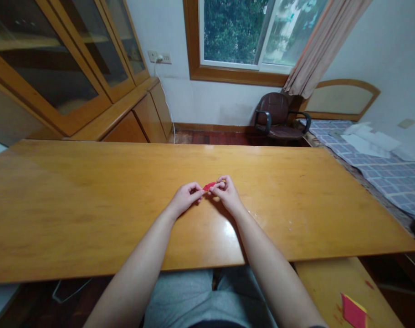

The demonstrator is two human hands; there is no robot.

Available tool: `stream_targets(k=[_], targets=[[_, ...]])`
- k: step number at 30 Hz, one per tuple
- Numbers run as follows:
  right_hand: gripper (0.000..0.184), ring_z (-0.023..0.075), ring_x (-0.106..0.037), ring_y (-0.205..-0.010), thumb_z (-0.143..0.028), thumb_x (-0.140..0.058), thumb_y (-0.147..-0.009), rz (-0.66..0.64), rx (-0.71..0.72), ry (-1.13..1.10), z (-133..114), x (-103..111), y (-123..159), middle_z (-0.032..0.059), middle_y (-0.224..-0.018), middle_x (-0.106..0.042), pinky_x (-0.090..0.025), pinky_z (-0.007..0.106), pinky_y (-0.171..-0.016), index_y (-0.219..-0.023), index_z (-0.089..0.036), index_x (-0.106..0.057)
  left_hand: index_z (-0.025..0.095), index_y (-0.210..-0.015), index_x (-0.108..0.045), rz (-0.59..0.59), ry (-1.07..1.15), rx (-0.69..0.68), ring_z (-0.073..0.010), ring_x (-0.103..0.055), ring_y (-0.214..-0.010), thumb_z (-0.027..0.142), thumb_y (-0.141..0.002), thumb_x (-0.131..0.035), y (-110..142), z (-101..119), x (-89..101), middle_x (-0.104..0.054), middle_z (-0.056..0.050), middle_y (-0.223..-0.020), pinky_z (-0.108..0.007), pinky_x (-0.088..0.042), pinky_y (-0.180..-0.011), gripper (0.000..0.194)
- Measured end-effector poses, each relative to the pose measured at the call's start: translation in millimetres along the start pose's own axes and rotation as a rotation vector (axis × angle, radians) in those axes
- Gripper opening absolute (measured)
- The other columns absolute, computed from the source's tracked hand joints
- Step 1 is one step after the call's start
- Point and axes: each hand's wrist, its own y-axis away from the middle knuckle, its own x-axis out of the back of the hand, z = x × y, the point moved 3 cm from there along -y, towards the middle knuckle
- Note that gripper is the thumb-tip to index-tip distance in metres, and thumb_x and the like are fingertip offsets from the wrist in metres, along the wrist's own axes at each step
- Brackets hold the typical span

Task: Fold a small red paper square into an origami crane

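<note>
A small red piece (pixel 209 186), which looks like folded paper, is held between my two hands just above the wooden table (pixel 101 205). My left hand (pixel 188 196) pinches its left end between thumb and fingertips. On the other side my right hand (pixel 226 193) grips the piece with thumb and index finger. Fingers cover much of it, so its full shape is hidden.
Red and yellow paper (pixel 354 312) lies on a lower wooden surface (pixel 323 282) at the bottom right. A glass-fronted cabinet (pixel 125 100) stands at the left. Beyond the table are an office chair (pixel 277 114) and a bed (pixel 391 173).
</note>
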Motion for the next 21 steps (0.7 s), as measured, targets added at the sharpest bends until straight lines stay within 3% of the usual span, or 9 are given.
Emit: stream_targets(k=[9, 15, 21], targets=[[0.038, 0.015, -0.066, -0.066, -0.042, -0.064, -0.081, 0.046, -0.029, 0.014, -7.9, -0.6, -0.2, -0.0027, -0.071, -0.066, -0.054, 0.03, -0.067, -0.112, -0.023, -0.051, 0.017, -0.076, -0.056, 0.016, 0.016, -0.023, -0.0108, -0.055, -0.053, 0.037, -0.079, -0.064, -2.2, -7.6, 2.8, -0.059, 0.002, -0.06, -0.022, -0.043, -0.053, 0.022], [0.036, 0.0136, -0.062, -0.069, -0.039, -0.074, -0.075, -0.002, 0.007, 0.107, -4.1, -0.5, -0.6, 0.0003, -0.08, -0.067, -0.05, 0.028, -0.069, -0.104, -0.022, -0.063, 0.017, -0.076, -0.057, -0.004, -0.052, -0.03, -0.0109, -0.053, -0.052, 0.039, -0.081, -0.063, -1.6, -6.8, 1.5, -0.057, 0.003, -0.057, -0.021, -0.041, -0.052, 0.023], [0.025, 0.0142, -0.061, -0.071, -0.039, -0.072, -0.076, -0.021, -0.005, 0.181, -5.8, -0.7, 2.0, 0.0023, -0.08, -0.069, -0.048, 0.027, -0.07, -0.09, -0.019, -0.069, 0.017, -0.077, -0.058, 0.035, -0.081, -0.073, -0.0118, -0.056, -0.058, 0.036, -0.082, -0.062, -1.5, -3.5, 3.2, -0.06, 0.002, -0.063, -0.022, -0.044, -0.057, 0.02]])
